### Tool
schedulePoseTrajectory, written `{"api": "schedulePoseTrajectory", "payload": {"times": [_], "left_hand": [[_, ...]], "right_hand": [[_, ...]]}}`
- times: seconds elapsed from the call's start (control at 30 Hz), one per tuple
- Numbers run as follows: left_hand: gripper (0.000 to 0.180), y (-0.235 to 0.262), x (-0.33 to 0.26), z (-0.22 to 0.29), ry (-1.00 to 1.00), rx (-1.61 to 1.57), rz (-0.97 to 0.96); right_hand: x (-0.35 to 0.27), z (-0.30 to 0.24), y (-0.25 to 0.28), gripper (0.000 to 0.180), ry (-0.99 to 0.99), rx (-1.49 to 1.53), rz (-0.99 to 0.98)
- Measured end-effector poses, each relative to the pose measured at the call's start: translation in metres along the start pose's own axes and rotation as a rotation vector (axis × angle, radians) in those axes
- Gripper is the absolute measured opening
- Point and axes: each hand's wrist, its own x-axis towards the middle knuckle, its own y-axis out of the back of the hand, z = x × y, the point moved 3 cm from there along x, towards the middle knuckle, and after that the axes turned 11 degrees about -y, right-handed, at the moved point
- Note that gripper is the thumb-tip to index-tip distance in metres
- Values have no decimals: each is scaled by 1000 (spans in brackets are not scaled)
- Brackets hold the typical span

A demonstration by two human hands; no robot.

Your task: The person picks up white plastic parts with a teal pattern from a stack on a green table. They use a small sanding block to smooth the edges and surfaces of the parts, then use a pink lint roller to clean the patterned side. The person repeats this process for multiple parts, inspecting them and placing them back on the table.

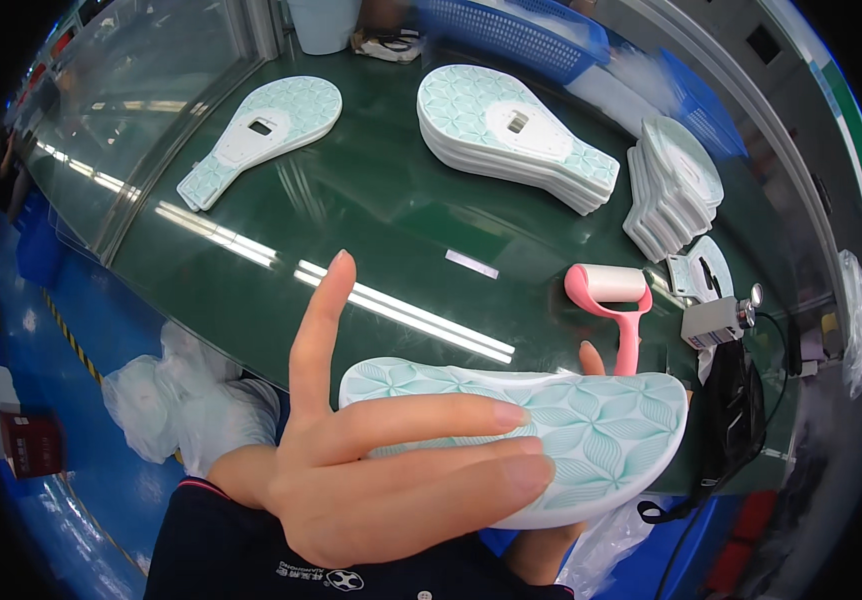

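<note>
Two hands: both clamped on patterned sole (591, 440) — left hand (381, 470) on top, right hand (551, 545) beneath
Pink roller (616, 300): on tabletop (371, 210), just behind sole

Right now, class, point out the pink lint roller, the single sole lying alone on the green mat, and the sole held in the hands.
pink lint roller (623, 318): head view, upper handle.
single sole (269, 130): head view, white middle panel.
held sole (606, 430): head view, patterned face.

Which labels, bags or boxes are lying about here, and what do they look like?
Label: small pale rectangle stuck on the green table, mid-picture.
Plastic bags: crumpled, clear-white, below the table's near edge, left.
Red box: small, on the blue floor, far left.
Blue basket: mesh-sided, at the table's far edge.
</note>
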Motion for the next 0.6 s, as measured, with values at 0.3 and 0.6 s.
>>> {"api": "schedulePoseTrajectory", "payload": {"times": [0.3,0.6], "left_hand": [[21,-13,-2,-16,358,-541,-80],[16,16,15,-73,463,-246,466]], "right_hand": [[10,29,-13,86,-185,530,-457],[1,26,-21,60,-425,237,-626]]}}
